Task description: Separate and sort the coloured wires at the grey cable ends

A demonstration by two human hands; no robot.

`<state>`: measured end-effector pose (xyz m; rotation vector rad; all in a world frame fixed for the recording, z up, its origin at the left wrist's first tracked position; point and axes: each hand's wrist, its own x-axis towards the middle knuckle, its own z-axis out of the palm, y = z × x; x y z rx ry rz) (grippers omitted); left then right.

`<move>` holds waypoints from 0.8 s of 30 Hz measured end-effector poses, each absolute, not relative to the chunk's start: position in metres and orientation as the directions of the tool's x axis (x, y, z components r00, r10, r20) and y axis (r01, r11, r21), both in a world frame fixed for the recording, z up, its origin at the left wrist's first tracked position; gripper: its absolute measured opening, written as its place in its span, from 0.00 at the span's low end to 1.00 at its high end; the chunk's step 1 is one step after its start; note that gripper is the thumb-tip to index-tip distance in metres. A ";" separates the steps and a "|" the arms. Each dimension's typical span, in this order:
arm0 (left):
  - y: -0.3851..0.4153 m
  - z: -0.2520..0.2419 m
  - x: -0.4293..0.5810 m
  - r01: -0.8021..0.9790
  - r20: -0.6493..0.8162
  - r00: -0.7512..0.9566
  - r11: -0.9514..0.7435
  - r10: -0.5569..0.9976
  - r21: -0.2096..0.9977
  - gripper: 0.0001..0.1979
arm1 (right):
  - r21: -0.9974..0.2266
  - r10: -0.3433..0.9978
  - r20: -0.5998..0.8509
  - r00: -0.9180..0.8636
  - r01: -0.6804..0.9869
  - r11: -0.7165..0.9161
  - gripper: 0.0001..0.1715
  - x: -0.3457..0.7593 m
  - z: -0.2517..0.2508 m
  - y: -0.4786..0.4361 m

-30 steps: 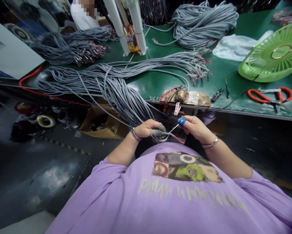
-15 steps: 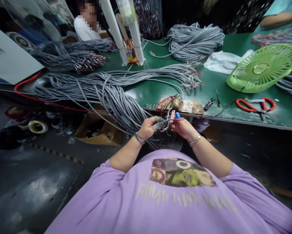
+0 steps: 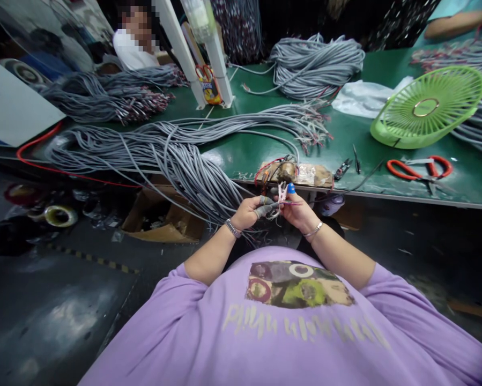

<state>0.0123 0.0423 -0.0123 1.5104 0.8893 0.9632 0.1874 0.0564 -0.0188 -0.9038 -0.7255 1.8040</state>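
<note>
My left hand, with grey wrapping on its fingers, is closed on the end of a grey cable at the table's front edge. Beside it, my right hand pinches the thin wires coming out of that cable; a blue cover sits on one of its digits. Between the hands shows a small pale pink piece, too small to name. A large bundle of grey cables hangs over the edge to the left. Just beyond my hands lies a cardboard piece with a brown lump on it.
To the right are red-handled pliers, small cutters and a green fan. A cable coil and a plastic bag lie farther back. Below stands a cardboard box. Other people sit across the green table.
My right hand has shifted slightly, and its blue-covered digit now points more upright. The pale pink piece has turned between my hands. The whole view has moved a little.
</note>
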 end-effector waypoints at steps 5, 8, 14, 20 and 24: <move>0.044 -0.015 0.011 0.067 0.088 0.427 -0.128 0.900 0.989 0.25 | -0.705 0.910 -0.284 -0.301 -0.578 -0.411 0.26 0.189 -0.021 0.064; 0.046 -0.018 0.010 0.098 0.067 0.422 -0.119 0.904 0.988 0.25 | -0.700 0.923 -0.274 -0.272 -0.601 -0.385 0.25 0.188 -0.023 0.067; 0.044 -0.018 0.013 0.133 0.055 0.421 -0.121 0.905 0.984 0.26 | -0.645 0.913 -0.337 -0.232 -0.650 -0.403 0.22 0.184 -0.015 0.066; 0.042 -0.018 0.016 0.164 0.031 0.434 -0.113 0.900 0.980 0.27 | -0.675 0.923 -0.267 -0.276 -0.630 -0.384 0.25 0.183 -0.015 0.064; 0.041 -0.016 0.014 0.162 0.011 0.480 -0.101 0.877 0.982 0.26 | -0.695 0.924 -0.235 -0.300 -0.613 -0.376 0.29 0.184 -0.022 0.064</move>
